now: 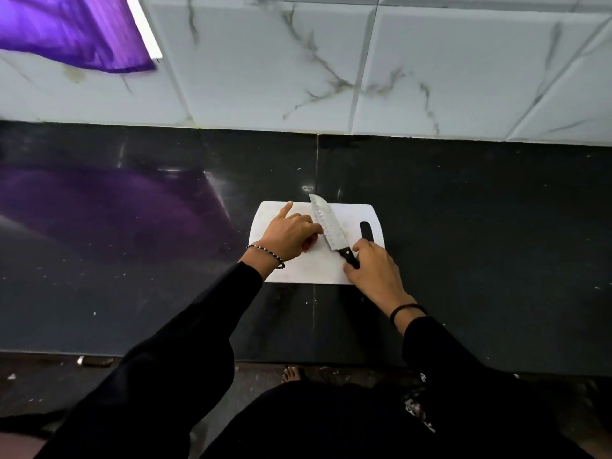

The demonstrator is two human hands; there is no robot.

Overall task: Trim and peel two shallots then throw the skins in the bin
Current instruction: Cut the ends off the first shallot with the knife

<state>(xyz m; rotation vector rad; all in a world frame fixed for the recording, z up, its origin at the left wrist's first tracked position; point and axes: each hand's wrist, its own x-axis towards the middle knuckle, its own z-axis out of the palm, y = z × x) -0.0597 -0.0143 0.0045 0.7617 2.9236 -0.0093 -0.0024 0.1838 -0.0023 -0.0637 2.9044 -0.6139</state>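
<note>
Stands at a black counter (463, 226) with a white cutting board (275, 213) at the middle. Pins a shallot (310, 243) to the board's centre under the curled fingers of the left hand (291, 236), index finger stretched toward 12 o'clock; shows only a pink sliver of it. Grasps the knife (328, 226) by its dark handle between thumb and fingers of the right hand (374, 270), toward the board's 4 o'clock corner. Keeps the blade just at the shallot's 3 o'clock, tip aimed at 11 o'clock, past the far edge.
</note>
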